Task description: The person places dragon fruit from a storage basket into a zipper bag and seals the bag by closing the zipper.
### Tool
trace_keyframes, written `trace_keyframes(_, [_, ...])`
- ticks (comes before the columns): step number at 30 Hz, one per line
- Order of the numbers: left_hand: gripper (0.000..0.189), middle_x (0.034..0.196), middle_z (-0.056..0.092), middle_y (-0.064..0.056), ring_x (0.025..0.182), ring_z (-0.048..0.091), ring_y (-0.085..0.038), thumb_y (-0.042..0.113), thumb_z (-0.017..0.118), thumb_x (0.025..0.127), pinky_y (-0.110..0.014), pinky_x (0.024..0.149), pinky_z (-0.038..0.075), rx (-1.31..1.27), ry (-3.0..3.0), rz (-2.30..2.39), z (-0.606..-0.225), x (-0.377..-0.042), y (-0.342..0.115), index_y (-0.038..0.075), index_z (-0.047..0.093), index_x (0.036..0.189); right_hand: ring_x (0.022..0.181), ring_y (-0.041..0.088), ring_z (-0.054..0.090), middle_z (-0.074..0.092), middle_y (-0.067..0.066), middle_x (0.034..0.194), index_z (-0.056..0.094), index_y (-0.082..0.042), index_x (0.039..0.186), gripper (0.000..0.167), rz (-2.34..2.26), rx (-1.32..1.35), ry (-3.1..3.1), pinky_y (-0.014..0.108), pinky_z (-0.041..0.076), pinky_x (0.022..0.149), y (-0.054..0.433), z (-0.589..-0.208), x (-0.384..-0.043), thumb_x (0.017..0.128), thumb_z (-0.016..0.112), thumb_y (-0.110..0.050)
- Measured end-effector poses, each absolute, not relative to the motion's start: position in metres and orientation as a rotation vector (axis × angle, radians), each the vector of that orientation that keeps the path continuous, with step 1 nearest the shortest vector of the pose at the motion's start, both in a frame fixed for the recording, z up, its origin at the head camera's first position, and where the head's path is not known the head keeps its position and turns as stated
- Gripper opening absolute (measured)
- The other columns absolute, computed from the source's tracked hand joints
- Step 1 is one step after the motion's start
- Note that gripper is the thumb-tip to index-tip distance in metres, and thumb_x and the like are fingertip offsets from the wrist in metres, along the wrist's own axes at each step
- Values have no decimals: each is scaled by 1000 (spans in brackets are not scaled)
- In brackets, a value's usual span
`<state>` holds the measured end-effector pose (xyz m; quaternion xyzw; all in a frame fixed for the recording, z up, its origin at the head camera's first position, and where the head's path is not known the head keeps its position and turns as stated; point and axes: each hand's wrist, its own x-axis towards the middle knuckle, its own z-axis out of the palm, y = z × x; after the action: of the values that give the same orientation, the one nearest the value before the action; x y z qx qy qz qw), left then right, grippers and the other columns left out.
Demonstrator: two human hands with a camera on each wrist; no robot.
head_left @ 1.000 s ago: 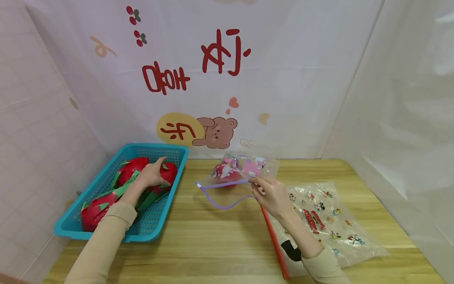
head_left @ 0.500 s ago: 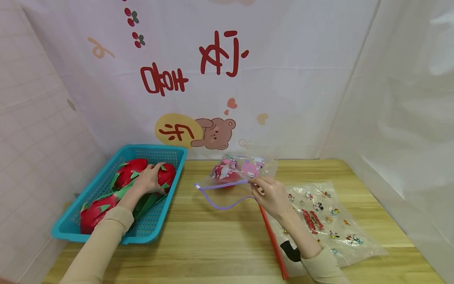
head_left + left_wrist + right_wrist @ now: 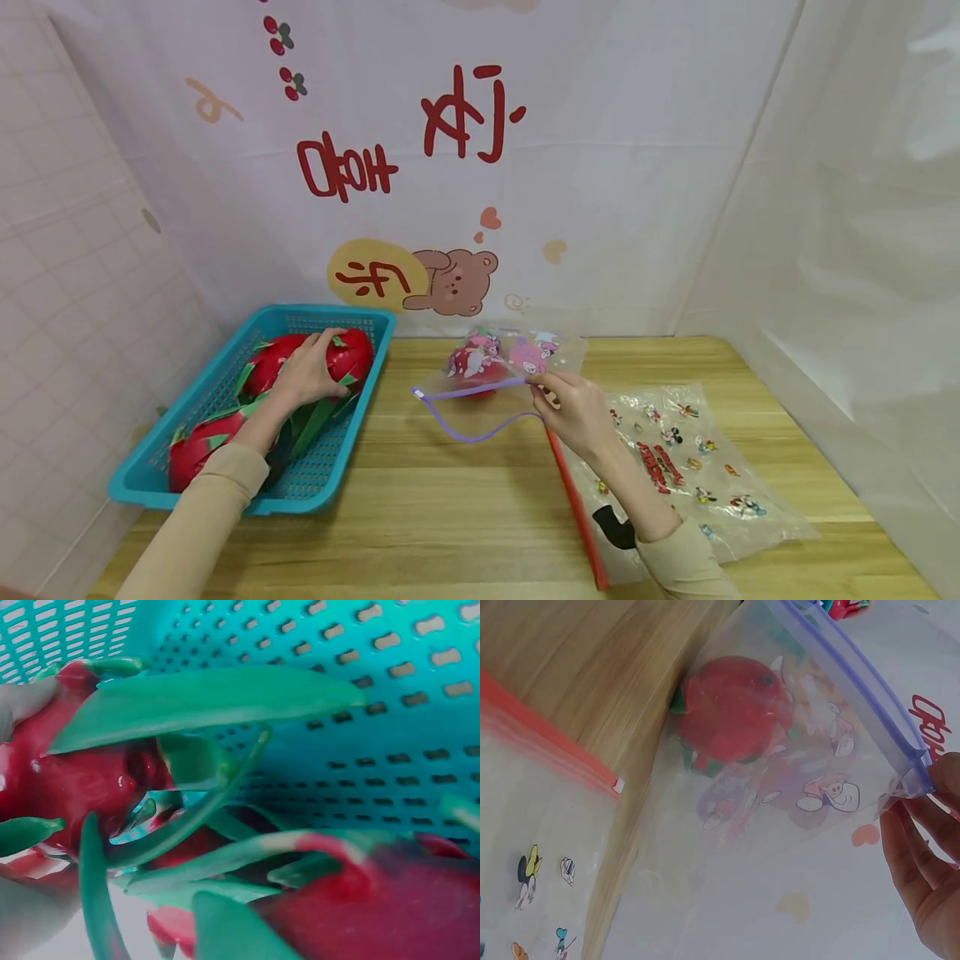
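Before printed backdrop (image 3: 607,200), above wooden table (image 3: 435,508): grips part-hidden dragon fruit (image 3: 354,355) (left hand (image 3: 307,375)), pinches translucent bag (image 3: 531,357) (right hand (image 3: 577,412)).

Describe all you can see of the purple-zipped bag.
The bag is see-through, seemingly thin plastic, printed with pink cartoon figures. Its purple zip has a white slider at the left end; its edges are parted, the mouth facing the person. A red fruit with green leaves sits inside. The right hand pinches the mouth's edge. The fruit end seems to rest on the table, right of the blue basket.
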<state>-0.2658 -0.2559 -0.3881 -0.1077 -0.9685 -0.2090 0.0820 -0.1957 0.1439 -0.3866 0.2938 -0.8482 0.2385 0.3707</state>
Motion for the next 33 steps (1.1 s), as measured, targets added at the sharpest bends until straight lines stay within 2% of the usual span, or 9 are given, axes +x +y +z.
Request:
trace_keyframes(4, [98,139,37,-32,117,44,-53,16,86,60,-66,86,46,-333,-2881,-609,-376,-262,-255,8,32,142,65,12,67,73,5,79,73,-7,86,14,609,757,-2171,19,53,55,144,-386,-196,75,72,1])
trace_keyframes(10, [96,136,42,-27,110,49,-51,16,87,59,-62,80,50,-436,-2802,-520,-357,-250,-252,9,36,140,65,11,67,72,4,79,73,-7,87,14,595,756,-2167,20,53,55,145,-385,-197,75,71,0])
trace_keyframes(21, [98,144,37,-25,119,46,-48,17,89,53,-61,79,52,-571,-2691,-453,-344,-228,-230,13,40,138,66,12,68,72,5,80,73,-8,86,15,610,749,-2181,23,54,55,145,-385,-198,75,70,1])
trace_keyframes(28, [98,140,42,-21,118,47,-41,11,90,55,-59,77,54,-599,-2516,-740,-334,-226,-226,10,39,139,65,13,67,72,5,78,73,-7,86,14,615,752,-2170,24,54,54,145,-384,-198,75,71,1])
trace_keyframes(33, [99,139,44,-19,116,49,-39,8,89,55,-59,77,54,-631,-2417,-849,-321,-223,-221,13,39,140,64,13,67,72,5,78,73,-7,86,14,608,749,-2167,23,54,54,146,-384,-198,75,71,1])
